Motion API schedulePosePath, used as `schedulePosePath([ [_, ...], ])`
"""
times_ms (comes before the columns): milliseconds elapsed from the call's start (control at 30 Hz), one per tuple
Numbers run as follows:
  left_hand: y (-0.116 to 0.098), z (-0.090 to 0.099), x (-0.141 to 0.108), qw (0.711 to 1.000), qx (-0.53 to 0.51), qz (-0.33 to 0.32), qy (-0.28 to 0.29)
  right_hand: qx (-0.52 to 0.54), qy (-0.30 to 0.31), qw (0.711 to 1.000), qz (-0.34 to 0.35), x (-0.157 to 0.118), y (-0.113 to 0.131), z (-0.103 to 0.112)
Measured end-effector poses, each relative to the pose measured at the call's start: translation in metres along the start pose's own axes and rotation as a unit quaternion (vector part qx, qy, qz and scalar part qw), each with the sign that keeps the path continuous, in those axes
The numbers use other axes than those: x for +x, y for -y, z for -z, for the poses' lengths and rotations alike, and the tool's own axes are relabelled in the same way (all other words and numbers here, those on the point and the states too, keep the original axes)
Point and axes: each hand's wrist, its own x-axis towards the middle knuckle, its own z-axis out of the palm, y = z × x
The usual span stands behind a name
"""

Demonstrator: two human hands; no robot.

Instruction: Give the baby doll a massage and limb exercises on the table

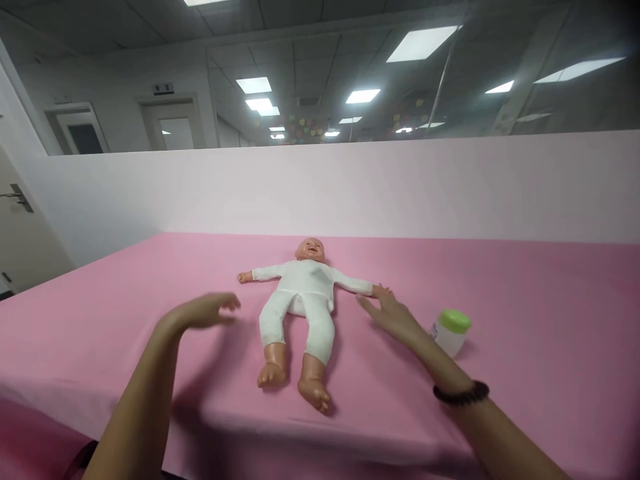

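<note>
A baby doll (305, 287) in a white long-sleeved suit lies on its back on a pink cloth (165, 280), head toward the wall, arms spread and bare feet toward me. My left hand (207, 310) hovers to the left of the doll's legs, fingers apart and bent, holding nothing. Close to the doll's arm on the right side is my right hand (393, 313), its fingers spread and nothing in its grasp. Its fingertips overlap the doll's hand in view; whether they touch I cannot tell. A dark coiled band (461, 393) circles my right wrist.
A translucent jar with a green lid (454, 322) stands on the cloth just beyond my right forearm, partly covered by it. Behind the table rises a white wall (320, 190) with glass above. At the far left is a door with a handle (21, 198).
</note>
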Motion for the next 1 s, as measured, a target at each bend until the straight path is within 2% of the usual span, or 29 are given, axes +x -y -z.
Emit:
schedulePosePath([
  [67,0.003,0.008,0.053,0.981,0.022,0.111,-0.157,-0.012,0.076,0.997,0.021,-0.052,0.033,-0.001],
  [133,0.004,-0.001,0.101,0.966,0.04,0.158,-0.202,-0.057,0.092,0.991,0.074,-0.102,0.067,-0.009],
  [167,0.005,-0.011,0.119,0.956,0.042,0.195,-0.217,-0.089,0.09,0.989,0.076,-0.122,0.082,-0.016],
  [233,0.013,-0.032,0.143,0.927,0.001,0.273,-0.255,-0.129,0.071,0.987,0.056,-0.151,0.101,-0.031],
  [300,0.023,-0.049,0.153,0.905,-0.085,0.259,-0.326,-0.134,0.041,0.989,0.043,-0.165,0.105,-0.045],
  [367,0.031,-0.058,0.158,0.889,-0.182,0.189,-0.375,-0.105,0.013,0.993,0.046,-0.167,0.099,-0.05],
  [433,0.029,-0.062,0.161,0.872,-0.261,0.113,-0.398,-0.044,-0.02,0.998,0.045,-0.159,0.089,-0.046],
  [500,0.016,-0.064,0.165,0.841,-0.323,0.015,-0.433,0.037,-0.075,0.996,0.04,-0.14,0.084,-0.036],
  [533,0.006,-0.066,0.166,0.814,-0.359,-0.05,-0.455,0.076,-0.117,0.989,0.052,-0.126,0.086,-0.032],
  [567,-0.005,-0.069,0.167,0.793,-0.38,-0.112,-0.463,0.104,-0.141,0.981,0.078,-0.11,0.089,-0.028],
  [600,-0.017,-0.072,0.168,0.786,-0.38,-0.173,-0.456,0.123,-0.15,0.975,0.105,-0.092,0.094,-0.025],
  [633,-0.028,-0.077,0.167,0.796,-0.359,-0.228,-0.432,0.137,-0.15,0.971,0.127,-0.074,0.101,-0.024],
  [700,-0.044,-0.085,0.163,0.828,-0.292,-0.298,-0.375,0.145,-0.112,0.97,0.159,-0.042,0.114,-0.026],
  [767,-0.049,-0.09,0.161,0.845,-0.256,-0.311,-0.352,0.144,-0.089,0.972,0.164,-0.027,0.121,-0.026],
  [833,-0.041,-0.092,0.163,0.836,-0.289,-0.276,-0.377,0.154,-0.091,0.972,0.151,-0.034,0.117,-0.023],
  [900,-0.026,-0.089,0.169,0.809,-0.368,-0.2,-0.412,0.168,-0.106,0.972,0.128,-0.061,0.102,-0.017],
  [1000,-0.002,-0.081,0.18,0.756,-0.48,-0.045,-0.442,0.151,-0.124,0.976,0.098,-0.119,0.069,-0.017],
])
